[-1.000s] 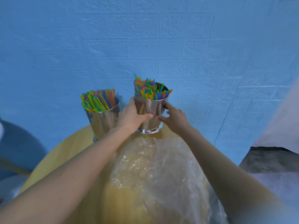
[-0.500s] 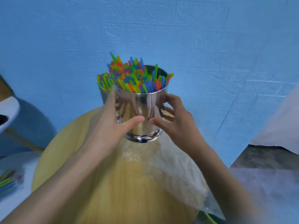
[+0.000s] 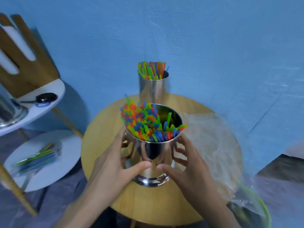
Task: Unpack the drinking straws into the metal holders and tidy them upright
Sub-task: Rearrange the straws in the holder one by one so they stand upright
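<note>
— What do we lose here?
— The far side of the holder (image 3: 153,155). Our left hand (image 3: 111,163) and right hand (image 3: 189,168) curl round it, straws (image 3: 148,124) inside.
— Changed?
— The second holder (image 3: 153,89) now shows clear beyond our hands.

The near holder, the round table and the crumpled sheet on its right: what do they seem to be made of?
Near holder: polished metal, likely steel; mirror-like reflections. Round table: wood or wood-look veneer, matte; pale grain lines. Crumpled sheet: thin clear plastic film; glossy wrinkles, table visible through it.
</note>
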Demonstrator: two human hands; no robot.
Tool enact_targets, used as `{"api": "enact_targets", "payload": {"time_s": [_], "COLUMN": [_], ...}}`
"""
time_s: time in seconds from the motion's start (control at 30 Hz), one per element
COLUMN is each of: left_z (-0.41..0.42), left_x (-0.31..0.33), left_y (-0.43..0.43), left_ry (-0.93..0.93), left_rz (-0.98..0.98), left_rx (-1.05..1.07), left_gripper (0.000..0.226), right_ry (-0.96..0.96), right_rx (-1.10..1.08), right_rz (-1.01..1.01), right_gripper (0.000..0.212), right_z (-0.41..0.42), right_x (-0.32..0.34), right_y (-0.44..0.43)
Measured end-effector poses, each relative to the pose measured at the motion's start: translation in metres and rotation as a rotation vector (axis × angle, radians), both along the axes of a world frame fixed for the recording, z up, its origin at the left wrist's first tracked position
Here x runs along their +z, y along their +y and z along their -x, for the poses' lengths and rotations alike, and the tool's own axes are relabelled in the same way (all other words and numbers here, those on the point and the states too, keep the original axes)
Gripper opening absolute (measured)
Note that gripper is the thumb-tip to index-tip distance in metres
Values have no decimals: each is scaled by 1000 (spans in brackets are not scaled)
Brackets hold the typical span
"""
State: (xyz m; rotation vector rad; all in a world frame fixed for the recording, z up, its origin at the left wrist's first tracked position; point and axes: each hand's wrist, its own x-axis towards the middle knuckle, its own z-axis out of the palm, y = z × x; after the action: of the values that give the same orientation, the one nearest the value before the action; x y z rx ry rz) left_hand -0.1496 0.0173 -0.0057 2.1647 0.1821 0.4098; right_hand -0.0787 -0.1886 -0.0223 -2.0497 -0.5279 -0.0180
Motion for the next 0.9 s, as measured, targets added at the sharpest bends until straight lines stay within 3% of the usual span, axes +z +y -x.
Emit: {"api": "enact_targets", "payload": {"time_s": [0.3,0.67,0.9], "left_z": [-24,7,-4], "left_x": [-7,-2,-13], "left_y": [-8,-9,-7], "left_ry": [8,38,83], "left_rz": [72,75,49], "left_rx": [-36,9,-34], "left_gripper": [102,101,102], "right_ry": [43,-65,35], "right_rx": [3,-45,-43], "right_rz": [-2,64,31], "right_gripper": [95,85,87], "right_z": [-21,12,6], "right_x": [-10,15,-1], "right_y": [3,-14,-10]}}
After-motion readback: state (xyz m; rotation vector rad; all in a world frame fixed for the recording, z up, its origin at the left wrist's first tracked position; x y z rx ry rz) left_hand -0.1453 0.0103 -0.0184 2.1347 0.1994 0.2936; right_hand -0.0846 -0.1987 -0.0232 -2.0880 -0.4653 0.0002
